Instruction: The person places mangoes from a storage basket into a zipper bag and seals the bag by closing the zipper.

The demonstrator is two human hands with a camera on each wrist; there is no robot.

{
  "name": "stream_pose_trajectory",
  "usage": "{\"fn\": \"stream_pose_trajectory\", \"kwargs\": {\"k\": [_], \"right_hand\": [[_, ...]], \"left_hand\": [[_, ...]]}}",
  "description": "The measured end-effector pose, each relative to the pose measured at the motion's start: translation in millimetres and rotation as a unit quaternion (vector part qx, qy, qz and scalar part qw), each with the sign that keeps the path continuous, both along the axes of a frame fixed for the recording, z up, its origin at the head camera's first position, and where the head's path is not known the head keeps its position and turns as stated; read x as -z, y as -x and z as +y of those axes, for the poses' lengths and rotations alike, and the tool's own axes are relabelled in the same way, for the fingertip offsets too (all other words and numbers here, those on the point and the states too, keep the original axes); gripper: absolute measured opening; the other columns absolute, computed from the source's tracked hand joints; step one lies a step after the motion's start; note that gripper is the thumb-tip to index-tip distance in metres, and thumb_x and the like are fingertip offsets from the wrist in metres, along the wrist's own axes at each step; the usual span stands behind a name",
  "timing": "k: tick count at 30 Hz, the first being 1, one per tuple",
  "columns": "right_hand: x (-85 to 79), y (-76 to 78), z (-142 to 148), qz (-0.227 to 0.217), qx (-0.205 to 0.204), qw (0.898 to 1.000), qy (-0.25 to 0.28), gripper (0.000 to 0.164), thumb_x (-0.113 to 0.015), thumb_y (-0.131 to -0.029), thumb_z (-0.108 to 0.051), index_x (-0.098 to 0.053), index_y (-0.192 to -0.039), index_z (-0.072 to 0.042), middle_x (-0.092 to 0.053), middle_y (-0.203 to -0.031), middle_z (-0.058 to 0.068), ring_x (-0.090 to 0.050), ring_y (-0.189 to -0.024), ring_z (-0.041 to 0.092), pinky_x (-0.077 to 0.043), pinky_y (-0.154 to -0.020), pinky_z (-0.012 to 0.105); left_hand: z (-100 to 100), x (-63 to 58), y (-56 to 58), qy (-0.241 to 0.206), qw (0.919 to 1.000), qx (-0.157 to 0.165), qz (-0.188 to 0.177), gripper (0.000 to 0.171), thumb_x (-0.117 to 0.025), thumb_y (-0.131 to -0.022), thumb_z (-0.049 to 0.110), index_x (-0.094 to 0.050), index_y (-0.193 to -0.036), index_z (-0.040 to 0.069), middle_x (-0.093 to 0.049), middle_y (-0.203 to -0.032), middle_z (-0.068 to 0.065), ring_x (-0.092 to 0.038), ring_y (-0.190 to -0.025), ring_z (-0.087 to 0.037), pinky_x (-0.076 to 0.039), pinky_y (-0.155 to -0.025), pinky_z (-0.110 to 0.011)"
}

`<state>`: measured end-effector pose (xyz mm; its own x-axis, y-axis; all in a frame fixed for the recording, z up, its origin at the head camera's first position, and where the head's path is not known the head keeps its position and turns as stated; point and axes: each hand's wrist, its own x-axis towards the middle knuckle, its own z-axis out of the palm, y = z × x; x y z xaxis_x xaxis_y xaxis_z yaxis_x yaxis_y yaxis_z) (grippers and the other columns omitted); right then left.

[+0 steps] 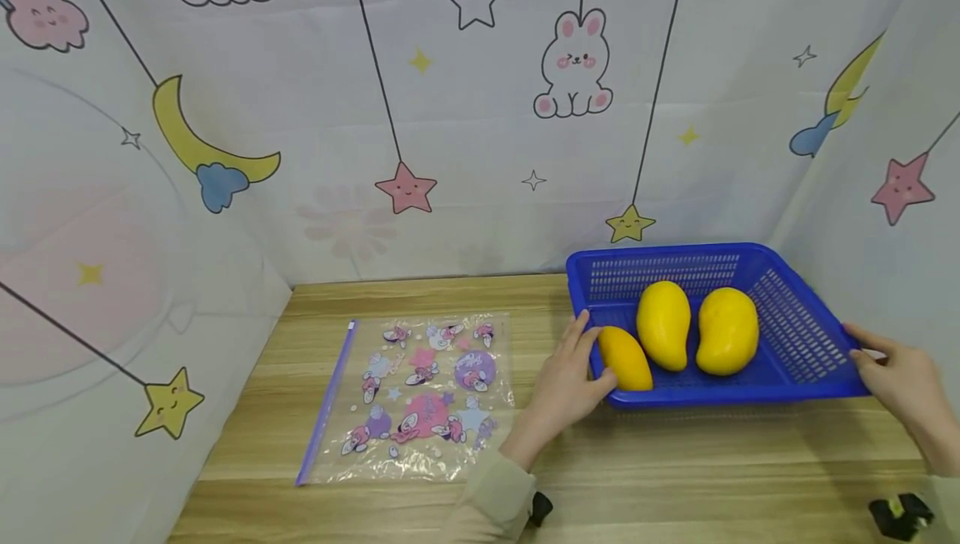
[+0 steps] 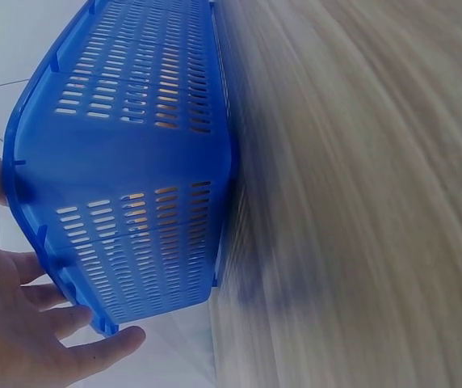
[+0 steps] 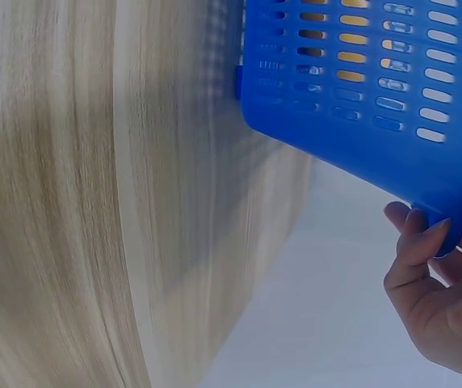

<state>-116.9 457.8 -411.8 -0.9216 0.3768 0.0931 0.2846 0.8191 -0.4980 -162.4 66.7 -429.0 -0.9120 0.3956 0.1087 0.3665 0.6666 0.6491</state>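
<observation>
A blue plastic basket (image 1: 738, 396) with slotted walls stands at the right of the wooden table in the head view. Inside it are three yellow mangoes: one at the left (image 1: 625, 359), one in the middle (image 1: 664, 327) and one at the right (image 1: 727, 332). My left hand (image 1: 562, 381) grips the basket's left rim near the front corner, thumb over the edge. At the opposite end my right hand (image 1: 903, 381) pinches the right rim. In the right wrist view, the thumb and fingers (image 3: 421, 250) close on the rim's corner, beside the slotted wall.
To the basket's left a clear zip bag (image 1: 423, 398) with cartoon prints and a purple zip strip lies flat on the table (image 1: 675, 477). White curtains (image 1: 480, 127) printed with stars, moons and rabbits stand behind and at both sides.
</observation>
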Motion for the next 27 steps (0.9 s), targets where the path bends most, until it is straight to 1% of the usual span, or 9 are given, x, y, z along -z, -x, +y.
{"fn": "stream_pose_trajectory", "kwargs": {"k": [5,8,14,16,19,21,24,26,27], "right_hand": [[2.0,-0.4,-6,0.003,0.008,1.0,0.006,0.047,-0.035,-0.101,-0.016,-0.035,-0.144,0.002,-0.051,-0.112,0.042,-0.038,-0.046,0.012,-0.033,-0.041,0.027],[1.6,-0.7,-8,0.0,0.007,1.0,0.016,0.047,-0.034,-0.102,-0.017,-0.034,-0.145,0.002,-0.048,-0.119,0.044,-0.041,-0.047,0.012,-0.033,-0.041,0.028],[-1.5,-0.9,-8,-0.011,0.006,0.999,0.041,0.048,-0.035,-0.102,-0.017,-0.032,-0.145,0.003,-0.045,-0.125,0.044,-0.047,-0.058,-0.001,-0.037,-0.046,0.025],[-1.8,-1.1,-7,-0.012,0.007,0.999,0.047,0.048,-0.035,-0.102,-0.016,-0.032,-0.145,0.003,-0.044,-0.127,0.044,-0.05,-0.062,0.0,-0.039,-0.047,0.024],[-2.0,-1.7,-9,-0.016,0.011,0.999,0.05,0.048,-0.035,-0.102,-0.017,-0.032,-0.146,0.003,-0.042,-0.131,0.044,-0.057,-0.07,0.014,-0.039,-0.048,0.023],[-2.3,-2.5,-10,-0.015,0.012,0.999,0.049,0.048,-0.035,-0.102,-0.017,-0.032,-0.146,0.002,-0.041,-0.133,0.044,-0.056,-0.074,0.016,-0.039,-0.049,0.021],[-2.4,-4.4,-11,-0.012,0.011,0.999,0.051,0.048,-0.036,-0.102,-0.019,-0.033,-0.145,0.002,-0.041,-0.132,0.044,-0.05,-0.068,-0.001,-0.038,-0.049,0.02],[-2.3,-5.1,-10,-0.01,0.01,0.999,0.05,0.048,-0.037,-0.102,-0.019,-0.035,-0.145,0.002,-0.043,-0.129,0.045,-0.038,-0.064,-0.013,-0.038,-0.049,0.019],[-2.3,-5.3,-10,-0.01,0.009,0.999,0.052,0.048,-0.037,-0.102,-0.019,-0.035,-0.145,0.003,-0.044,-0.128,0.045,-0.043,-0.064,-0.011,-0.039,-0.049,0.019]], "left_hand": [[-5,1.5,-1.1,-0.005,1.0,-0.004,-0.004,0.062,-0.056,-0.087,0.036,-0.041,-0.145,0.019,-0.015,-0.162,0.008,-0.015,-0.151,-0.015,-0.034,-0.114,-0.052],[-7,1.5,-1.8,-0.007,1.0,-0.005,-0.004,0.061,-0.056,-0.087,0.035,-0.042,-0.145,0.019,-0.015,-0.162,0.007,-0.016,-0.151,-0.016,-0.034,-0.114,-0.052],[-11,-0.1,-3.6,0.002,1.0,-0.003,0.0,0.062,-0.056,-0.087,0.034,-0.041,-0.145,0.018,-0.016,-0.162,0.005,-0.018,-0.15,-0.019,-0.036,-0.114,-0.05],[-11,-1.0,-4.4,0.003,1.0,-0.002,-0.002,0.062,-0.056,-0.087,0.034,-0.041,-0.145,0.018,-0.016,-0.162,0.005,-0.017,-0.151,-0.018,-0.036,-0.114,-0.05],[-13,-1.8,-5.2,0.001,1.0,-0.003,-0.006,0.062,-0.056,-0.087,0.035,-0.041,-0.145,0.019,-0.016,-0.162,0.006,-0.016,-0.151,-0.017,-0.036,-0.113,-0.051],[-14,-2.3,-5.8,0.0,0.9999,-0.004,-0.01,0.062,-0.056,-0.087,0.035,-0.04,-0.145,0.02,-0.015,-0.162,0.007,-0.014,-0.151,-0.015,-0.035,-0.114,-0.051],[-15,-1.3,-5.8,0.0,1.0,-0.004,-0.008,0.062,-0.057,-0.087,0.035,-0.04,-0.145,0.021,-0.015,-0.162,0.007,-0.014,-0.151,-0.014,-0.034,-0.115,-0.05],[-16,-1.1,-5.7,0.001,1.0,-0.004,-0.006,0.062,-0.057,-0.087,0.035,-0.04,-0.145,0.021,-0.016,-0.162,0.007,-0.014,-0.151,-0.014,-0.034,-0.115,-0.05],[-17,-0.9,-5.6,0.0,1.0,-0.004,-0.004,0.062,-0.057,-0.087,0.035,-0.041,-0.145,0.02,-0.016,-0.162,0.006,-0.014,-0.151,-0.014,-0.035,-0.114,-0.05]]}}
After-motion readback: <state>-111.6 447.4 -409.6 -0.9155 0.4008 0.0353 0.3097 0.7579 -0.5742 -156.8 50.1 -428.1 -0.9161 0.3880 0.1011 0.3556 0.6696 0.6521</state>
